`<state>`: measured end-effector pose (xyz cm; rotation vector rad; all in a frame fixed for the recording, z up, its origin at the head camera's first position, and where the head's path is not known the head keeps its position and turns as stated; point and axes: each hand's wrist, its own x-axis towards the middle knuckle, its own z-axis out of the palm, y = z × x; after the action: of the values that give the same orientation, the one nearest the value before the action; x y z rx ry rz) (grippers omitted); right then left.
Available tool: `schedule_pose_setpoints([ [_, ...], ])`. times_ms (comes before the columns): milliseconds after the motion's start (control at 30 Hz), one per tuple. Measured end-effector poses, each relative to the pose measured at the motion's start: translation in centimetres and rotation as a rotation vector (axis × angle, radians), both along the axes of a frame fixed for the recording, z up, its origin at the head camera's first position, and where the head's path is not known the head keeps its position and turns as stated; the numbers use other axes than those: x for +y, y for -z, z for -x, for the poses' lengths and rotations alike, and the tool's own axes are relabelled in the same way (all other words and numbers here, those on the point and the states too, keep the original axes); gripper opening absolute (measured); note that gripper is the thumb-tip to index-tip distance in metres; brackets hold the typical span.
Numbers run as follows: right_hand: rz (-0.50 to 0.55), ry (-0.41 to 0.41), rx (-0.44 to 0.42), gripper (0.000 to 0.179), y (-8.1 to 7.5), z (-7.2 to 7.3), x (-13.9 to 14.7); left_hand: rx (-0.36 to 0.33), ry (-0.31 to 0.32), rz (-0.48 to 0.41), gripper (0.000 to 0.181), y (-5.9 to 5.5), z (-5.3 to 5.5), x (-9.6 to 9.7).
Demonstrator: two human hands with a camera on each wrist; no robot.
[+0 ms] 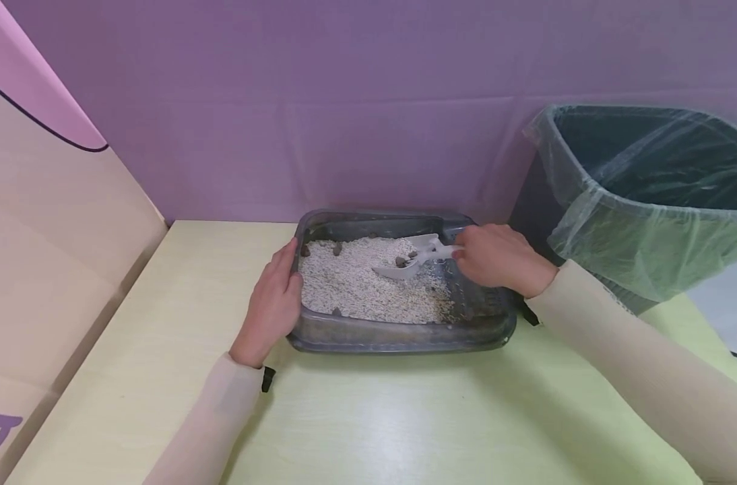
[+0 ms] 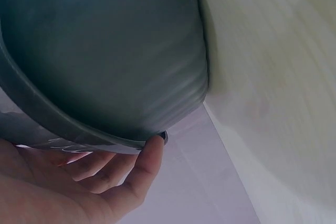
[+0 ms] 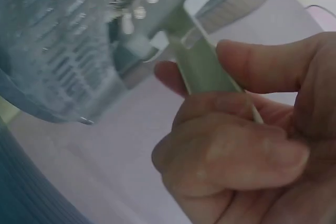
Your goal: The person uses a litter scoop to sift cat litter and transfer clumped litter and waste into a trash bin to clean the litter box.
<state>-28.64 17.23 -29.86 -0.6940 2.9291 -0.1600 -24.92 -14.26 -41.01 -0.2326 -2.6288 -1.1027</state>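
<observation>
A grey litter box (image 1: 399,335) stands on the table, partly filled with pale granular litter (image 1: 356,279). Several dark clumps (image 1: 337,248) lie in the litter. My left hand (image 1: 273,300) holds the box by its left rim, and in the left wrist view its bent fingers (image 2: 147,163) meet the rim. Above the litter's right part, my right hand (image 1: 496,259) grips the handle of a white litter scoop (image 1: 412,268). Dark clumps sit in the scoop. In the right wrist view, fingers and thumb wrap round the scoop's handle (image 3: 202,64).
A grey trash bin (image 1: 535,199) with a clear plastic liner (image 1: 623,242) stands to the right, close by the litter box and my right forearm. A purple backdrop (image 1: 368,135) rises behind the pale table (image 1: 368,417). A beige panel (image 1: 53,269) borders the left side.
</observation>
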Motion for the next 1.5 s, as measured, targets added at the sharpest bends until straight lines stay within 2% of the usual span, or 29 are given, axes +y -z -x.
schedule_pose_setpoints([
  [67,-0.015,-0.002,-0.027,0.024,0.3,0.8,-0.2,-0.002,0.001,-0.002,0.054,0.0,-0.1,-0.1],
  [267,-0.091,-0.037,-0.068,0.034,1.0,2.8,-1.4,-0.002,0.007,0.000,0.054,0.0,-0.1,-0.4],
  [433,-0.136,-0.013,-0.207,0.040,2.0,4.3,-3.7,-0.001,0.009,0.000,0.054,-0.1,-0.1,-0.5],
  [567,-0.107,-0.010,-0.273,0.040,3.1,5.4,-5.3,-0.011,0.012,0.003,0.054,-0.1,0.0,-0.4],
  [767,-0.051,-0.049,-0.350,0.040,4.3,6.9,-6.5,-0.003,0.002,0.012,0.054,-0.2,0.0,-0.3],
  [900,-0.030,-0.104,-0.414,0.036,4.7,7.1,-6.3,-0.005,-0.007,0.013,0.054,-0.1,0.0,-0.4],
  [1200,0.033,-0.227,-0.499,0.026,5.5,6.7,-5.3,-0.006,-0.017,0.011,0.055,-0.1,-0.1,-0.2],
  [1333,0.040,-0.270,-0.502,0.025,5.6,6.4,-5.1,0.005,-0.020,0.010,0.055,-0.1,-0.1,-0.3],
  [1500,0.042,-0.268,-0.496,0.026,5.7,6.3,-5.0,0.002,-0.015,-0.002,0.055,0.0,0.0,-0.3],
])
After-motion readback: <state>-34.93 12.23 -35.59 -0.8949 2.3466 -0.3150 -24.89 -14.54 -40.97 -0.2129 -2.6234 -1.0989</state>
